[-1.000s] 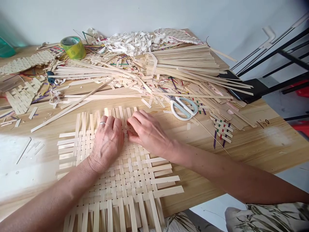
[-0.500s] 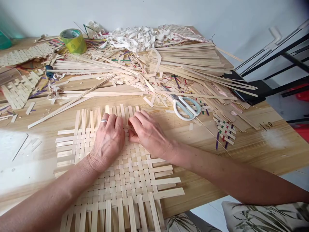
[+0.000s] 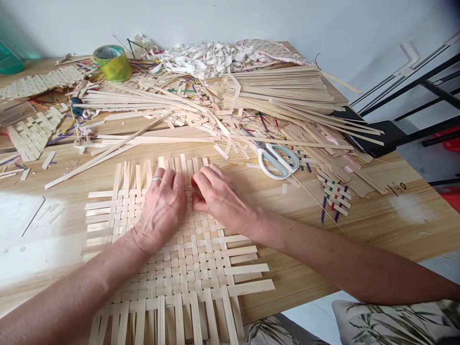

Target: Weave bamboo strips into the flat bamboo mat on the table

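Note:
A woven mat of pale flat wood strips [image 3: 190, 249] lies on the table, its loose strip ends sticking out along every side. My left hand [image 3: 163, 206], with a ring on one finger, rests on the far part of the weave. Its fingers are curled down and closed at a strip of the mat; the fingertips are hidden. Close to its right, my right hand [image 3: 221, 196] pinches the same area between thumb and fingers. The strip between the two hands is mostly covered by them.
White-handled scissors [image 3: 276, 163] lie right of the mat's far edge. Behind are bundled wood strips [image 3: 280, 86], a tape roll [image 3: 113, 63], white ribbon [image 3: 197, 57] and scraps. A small woven piece [image 3: 334, 194] lies at right. A black rack [image 3: 424, 91] stands beyond the table.
Both hands keep almost the same pose at the mat's far part. The view shifts very slightly; nothing is visibly taken hold of or let go.

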Demonstrator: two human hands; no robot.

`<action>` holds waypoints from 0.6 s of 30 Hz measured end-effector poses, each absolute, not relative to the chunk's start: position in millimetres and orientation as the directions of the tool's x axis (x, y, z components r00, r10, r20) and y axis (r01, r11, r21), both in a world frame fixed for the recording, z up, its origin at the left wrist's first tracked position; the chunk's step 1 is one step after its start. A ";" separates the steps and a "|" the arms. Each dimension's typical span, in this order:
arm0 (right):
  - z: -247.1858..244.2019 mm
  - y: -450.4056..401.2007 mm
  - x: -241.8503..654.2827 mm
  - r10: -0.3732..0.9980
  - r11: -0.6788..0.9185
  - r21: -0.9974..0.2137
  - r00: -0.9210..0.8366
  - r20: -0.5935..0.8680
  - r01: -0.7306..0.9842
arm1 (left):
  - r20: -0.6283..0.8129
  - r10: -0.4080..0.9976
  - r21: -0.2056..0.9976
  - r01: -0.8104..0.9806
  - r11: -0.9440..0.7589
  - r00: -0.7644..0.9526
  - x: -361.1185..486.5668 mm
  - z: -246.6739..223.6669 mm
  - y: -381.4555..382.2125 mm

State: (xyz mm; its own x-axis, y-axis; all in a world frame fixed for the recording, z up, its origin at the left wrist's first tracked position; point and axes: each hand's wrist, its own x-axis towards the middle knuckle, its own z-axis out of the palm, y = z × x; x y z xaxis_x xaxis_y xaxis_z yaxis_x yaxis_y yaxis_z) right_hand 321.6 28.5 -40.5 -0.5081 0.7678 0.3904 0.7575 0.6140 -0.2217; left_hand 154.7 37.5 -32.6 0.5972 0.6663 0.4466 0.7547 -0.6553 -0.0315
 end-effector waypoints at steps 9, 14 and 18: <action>-43.8 22.9 323.0 0.740 0.617 -0.243 -0.446 0.504 0.749 | 0.498 0.696 0.083 0.771 -0.631 0.517 150.2 -36.0 34.1; -45.2 20.8 325.5 0.708 0.649 -0.234 -0.462 0.535 0.723 | 0.532 0.661 0.095 0.738 -0.668 0.529 147.0 -36.0 30.7; -44.6 19.9 325.0 0.707 0.652 -0.246 -0.457 0.540 0.717 | 0.520 0.656 0.093 0.727 -0.680 0.547 147.3 -35.2 29.1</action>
